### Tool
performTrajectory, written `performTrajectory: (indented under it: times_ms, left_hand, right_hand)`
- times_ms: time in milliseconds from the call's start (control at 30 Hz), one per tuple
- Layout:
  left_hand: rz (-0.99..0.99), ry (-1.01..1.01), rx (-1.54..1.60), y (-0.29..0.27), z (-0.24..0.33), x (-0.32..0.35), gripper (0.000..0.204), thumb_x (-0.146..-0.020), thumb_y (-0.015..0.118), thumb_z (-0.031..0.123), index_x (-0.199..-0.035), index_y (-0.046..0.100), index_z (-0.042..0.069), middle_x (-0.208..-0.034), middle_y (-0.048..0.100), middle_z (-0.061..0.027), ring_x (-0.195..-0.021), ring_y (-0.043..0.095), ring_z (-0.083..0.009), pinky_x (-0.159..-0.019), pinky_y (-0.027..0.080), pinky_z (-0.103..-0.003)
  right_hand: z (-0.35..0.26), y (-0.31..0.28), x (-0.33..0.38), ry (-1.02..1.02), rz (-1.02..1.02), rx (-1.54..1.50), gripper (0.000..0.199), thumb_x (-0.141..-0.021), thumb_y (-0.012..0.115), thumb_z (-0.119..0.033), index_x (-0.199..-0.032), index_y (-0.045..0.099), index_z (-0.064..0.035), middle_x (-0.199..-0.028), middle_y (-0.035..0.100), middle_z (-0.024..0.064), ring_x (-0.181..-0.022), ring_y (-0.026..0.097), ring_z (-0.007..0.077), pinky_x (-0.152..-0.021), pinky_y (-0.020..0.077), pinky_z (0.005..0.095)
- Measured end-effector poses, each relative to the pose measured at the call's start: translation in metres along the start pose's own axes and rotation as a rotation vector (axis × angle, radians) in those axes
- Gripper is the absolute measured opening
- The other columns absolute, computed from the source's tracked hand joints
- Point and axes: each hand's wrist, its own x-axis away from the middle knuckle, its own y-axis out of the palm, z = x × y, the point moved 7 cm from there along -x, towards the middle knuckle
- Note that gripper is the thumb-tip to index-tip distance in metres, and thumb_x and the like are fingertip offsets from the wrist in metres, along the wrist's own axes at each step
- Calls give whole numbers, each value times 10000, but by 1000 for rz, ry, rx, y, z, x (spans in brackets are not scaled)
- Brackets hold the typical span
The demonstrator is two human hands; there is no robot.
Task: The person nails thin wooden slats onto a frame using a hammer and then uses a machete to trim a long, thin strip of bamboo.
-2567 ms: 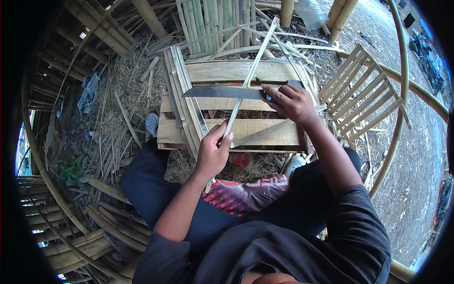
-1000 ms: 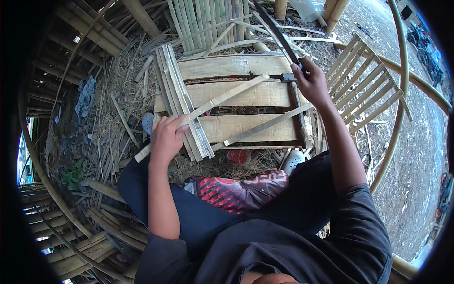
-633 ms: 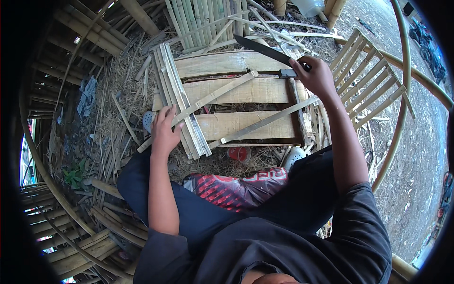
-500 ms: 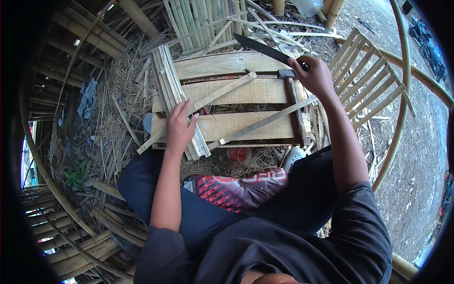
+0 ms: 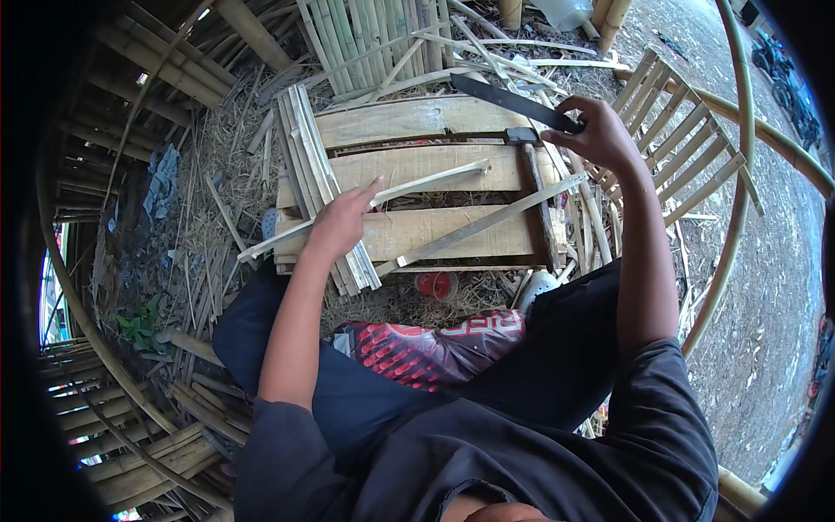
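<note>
My left hand [image 5: 339, 224] is closed around a long bamboo strip [image 5: 432, 181], with its index finger stretched along it. The strip slants across a stack of pale split bamboo [image 5: 304, 143] at the left end of a low slatted wooden bench [image 5: 383, 165]. My right hand [image 5: 596, 132] grips a machete [image 5: 509, 97] by its handle, holding it above the bench's far right part. Its dark blade points left, apart from the strip. Under it, a hammer [image 5: 537, 187] lies near the right end of the bench, beside a second loose strip [image 5: 491, 222].
A slatted bamboo rack [image 5: 683, 130] leans at the right, by a curved bamboo pole [image 5: 744, 165]. Beyond the bench stands a bamboo slat panel [image 5: 374, 43]. A red cup [image 5: 437, 284] sits below the near bench edge. Shavings litter the ground [image 5: 209, 174].
The strip in my left hand has turned and shifted, its far end now farther right and lower. My right hand has moved right with the machete, which stays raised.
</note>
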Motion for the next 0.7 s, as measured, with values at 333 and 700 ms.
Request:
performTrajectory:
  times_ms: [333,700]
  left_hand:
    - [450,240,-108,7,37,-22,593,-879,647,3,-1447,592,166,-1310,597,-91,-1273,529,-284,-1065,412,-434]
    - [312,291,89,4,43,-54,291,-839,598,-67,-1074,703,69,-1052,645,-112,-1058,620,-323,-896,499,-432]
  right_hand:
    - [-8,25,-9,-30,-28,-296,369,-1034,618,-205,-1366,636,-45,-843,713,116,-716,626,163,-694,526,344]
    - [-9,27,-12,36,-285,-1223,424,-1015,403,-81,-1373,535,102,-1172,646,219,-1020,675,269,-968,584,426]
